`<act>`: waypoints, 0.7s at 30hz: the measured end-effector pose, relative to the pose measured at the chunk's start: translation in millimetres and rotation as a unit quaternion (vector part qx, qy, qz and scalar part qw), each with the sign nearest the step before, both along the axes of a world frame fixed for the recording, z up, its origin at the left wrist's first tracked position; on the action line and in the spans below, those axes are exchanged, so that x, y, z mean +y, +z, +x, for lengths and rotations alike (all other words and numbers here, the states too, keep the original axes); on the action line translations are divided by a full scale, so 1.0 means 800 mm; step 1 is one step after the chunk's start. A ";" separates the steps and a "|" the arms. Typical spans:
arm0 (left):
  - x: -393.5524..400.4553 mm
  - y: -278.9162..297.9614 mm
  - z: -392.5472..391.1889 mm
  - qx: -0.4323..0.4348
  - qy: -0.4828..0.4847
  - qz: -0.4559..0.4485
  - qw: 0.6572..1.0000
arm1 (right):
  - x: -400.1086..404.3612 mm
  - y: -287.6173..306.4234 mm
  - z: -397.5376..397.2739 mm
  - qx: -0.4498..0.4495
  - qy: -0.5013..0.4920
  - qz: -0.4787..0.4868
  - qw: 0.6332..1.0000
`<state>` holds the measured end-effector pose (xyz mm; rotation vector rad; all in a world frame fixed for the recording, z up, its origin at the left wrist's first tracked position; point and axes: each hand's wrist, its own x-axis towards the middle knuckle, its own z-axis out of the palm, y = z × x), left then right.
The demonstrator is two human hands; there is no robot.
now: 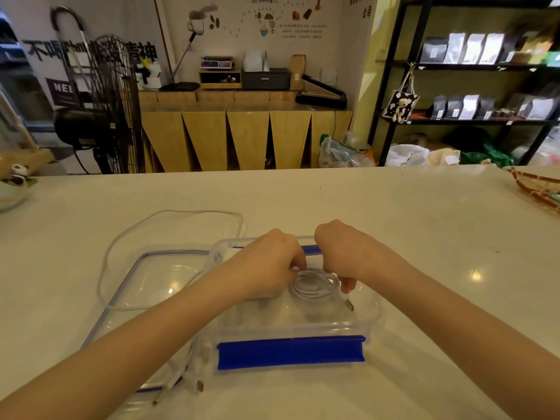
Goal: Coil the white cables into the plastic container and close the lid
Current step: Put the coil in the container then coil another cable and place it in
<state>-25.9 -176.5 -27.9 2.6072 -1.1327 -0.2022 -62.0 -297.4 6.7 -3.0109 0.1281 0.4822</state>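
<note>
A clear plastic container (371, 316) with blue side clips stands on the white table in front of me. Inside it lies a coiled white cable (315, 286) with a USB plug pointing right. My left hand (269, 262) and my right hand (342, 253) both reach into the container and pinch the coil from either side. The clear lid (157, 277) with a blue seal lies flat to the left of the container. Another white cable (169, 219) loops loosely over the lid and the table, and its plug ends (194, 380) rest near the front left.
The white table (424, 225) stretches wide around the container. A woven basket (536, 189) sits at the far right edge and a small bowl (9, 198) at the far left edge. Behind the table stand a fan, a wooden counter and black shelves.
</note>
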 end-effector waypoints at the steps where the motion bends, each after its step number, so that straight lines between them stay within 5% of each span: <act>1: 0.002 0.004 -0.001 0.007 0.003 -0.007 1.000 | 0.000 0.003 0.002 -0.010 0.002 0.002 1.000; 7: 0.036 0.039 -0.013 0.055 0.045 -0.110 0.991 | 0.018 0.021 0.011 -0.113 0.059 0.090 0.988; 12: 0.106 0.053 -0.027 0.036 0.142 -0.224 0.964 | 0.067 0.031 0.017 -0.226 0.213 0.164 0.936; 16: 0.166 0.041 -0.040 0.043 0.240 -0.204 0.948 | 0.113 0.022 0.027 -0.185 0.318 0.184 0.912; 21: 0.209 -0.007 -0.056 0.035 0.345 -0.182 0.920 | 0.166 -0.007 0.037 -0.113 0.400 0.088 0.906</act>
